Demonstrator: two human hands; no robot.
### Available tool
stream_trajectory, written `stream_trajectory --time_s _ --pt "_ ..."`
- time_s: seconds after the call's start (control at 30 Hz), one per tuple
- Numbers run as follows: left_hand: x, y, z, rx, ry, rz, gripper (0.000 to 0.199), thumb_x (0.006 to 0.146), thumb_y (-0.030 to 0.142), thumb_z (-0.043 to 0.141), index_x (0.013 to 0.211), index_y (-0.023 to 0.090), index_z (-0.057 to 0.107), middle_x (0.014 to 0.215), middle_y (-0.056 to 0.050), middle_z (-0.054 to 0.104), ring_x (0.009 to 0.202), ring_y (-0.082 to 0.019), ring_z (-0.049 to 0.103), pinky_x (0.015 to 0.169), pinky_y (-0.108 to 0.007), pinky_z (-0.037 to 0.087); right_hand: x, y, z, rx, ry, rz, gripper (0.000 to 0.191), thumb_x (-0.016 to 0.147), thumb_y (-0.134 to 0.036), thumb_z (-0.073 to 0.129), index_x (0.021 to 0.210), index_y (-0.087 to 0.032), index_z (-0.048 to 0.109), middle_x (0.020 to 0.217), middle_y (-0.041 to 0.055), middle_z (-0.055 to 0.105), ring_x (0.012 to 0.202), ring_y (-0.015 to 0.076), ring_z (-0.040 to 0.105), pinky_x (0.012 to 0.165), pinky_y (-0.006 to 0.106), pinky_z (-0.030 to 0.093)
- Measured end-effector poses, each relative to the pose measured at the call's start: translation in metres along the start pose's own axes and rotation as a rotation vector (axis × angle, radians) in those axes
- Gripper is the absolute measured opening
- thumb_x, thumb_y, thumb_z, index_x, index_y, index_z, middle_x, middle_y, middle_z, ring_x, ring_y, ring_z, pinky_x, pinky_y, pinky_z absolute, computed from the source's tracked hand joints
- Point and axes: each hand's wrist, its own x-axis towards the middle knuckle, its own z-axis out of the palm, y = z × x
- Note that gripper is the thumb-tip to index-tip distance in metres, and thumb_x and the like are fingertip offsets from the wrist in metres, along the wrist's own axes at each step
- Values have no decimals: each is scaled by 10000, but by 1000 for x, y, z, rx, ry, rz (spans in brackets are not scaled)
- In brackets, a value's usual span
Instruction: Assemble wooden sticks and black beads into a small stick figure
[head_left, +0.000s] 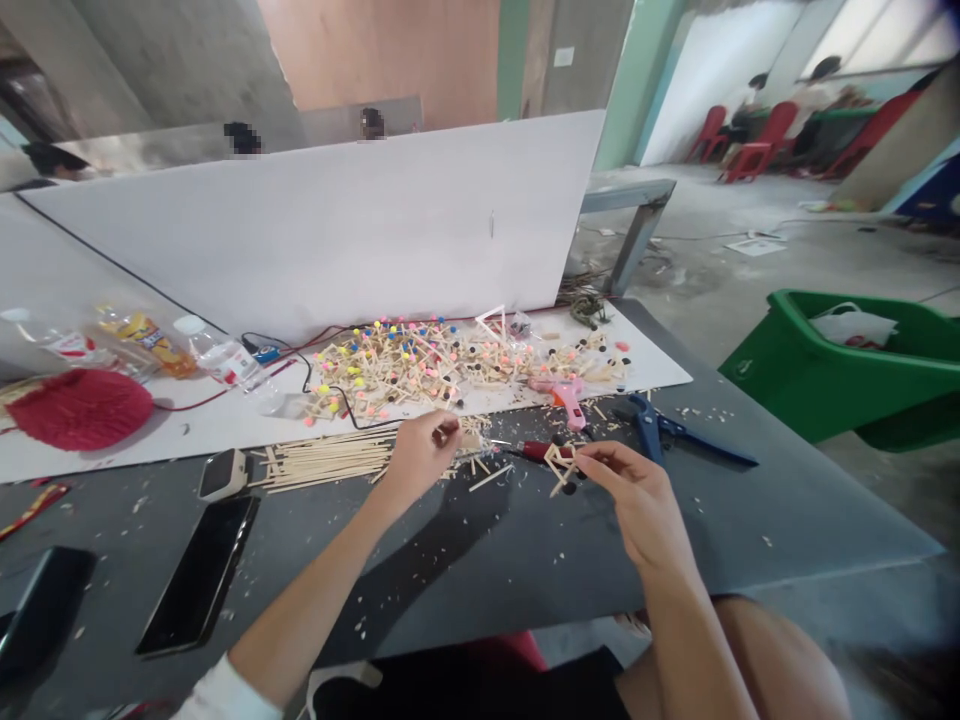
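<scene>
My right hand [630,490] pinches a small frame of glued wooden sticks [561,464] above the grey table [780,520]. My left hand [421,455] is closed on a small wooden piece [469,436], partly hidden by my fingers. A red-handled tool [534,450] lies just left of that frame. Beyond my hands, a pink glue gun [564,398] rests at the edge of a white board. A large heap of stick assemblies with coloured tips [405,362] covers that board. A bundle of loose wooden sticks [326,458] lies near my left hand.
Blue-handled cutters [660,428] lie right of my hands. Wood shavings litter the table, with several phones [199,575] at its near left. Plastic bottles [221,350] and a red yarn ball [81,410] lie far left. A green bin [840,365] stands right of the table.
</scene>
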Motion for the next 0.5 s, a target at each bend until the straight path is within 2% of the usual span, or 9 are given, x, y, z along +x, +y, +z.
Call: stream_trajectory --time_s 0.13,0.23,0.37,0.5 --pt "55 -4 25 -1 2 13 57 821 187 590 830 192 646 741 -10 704 672 -148 653 672 -251 499 6 3 -5 15 60 7 247 665 -394 811 775 -191 723 777 39 670 737 182 558 685 299 428" --pt "83 -13 46 22 -9 6 79 796 153 589 835 187 648 753 -18 707 702 -163 668 687 -259 498 9 5 -6 70 135 -3 230 671 -379 809 786 -200 722 772 24 666 740 172 557 701 290 425" --pt "102 -24 68 69 -35 2 94 767 129 600 818 188 653 750 -19 706 696 -173 664 678 -263 486 12 8 -6 96 164 -1 218 676 -367 811 785 -202 718 766 16 663 734 166 559 698 280 428" --pt "112 -28 81 117 -40 -14 129 783 126 587 869 184 663 778 -36 717 710 -186 669 697 -277 486 15 7 -4 83 148 12 224 684 -375 810 785 -199 718 762 16 667 731 170 569 696 279 433"
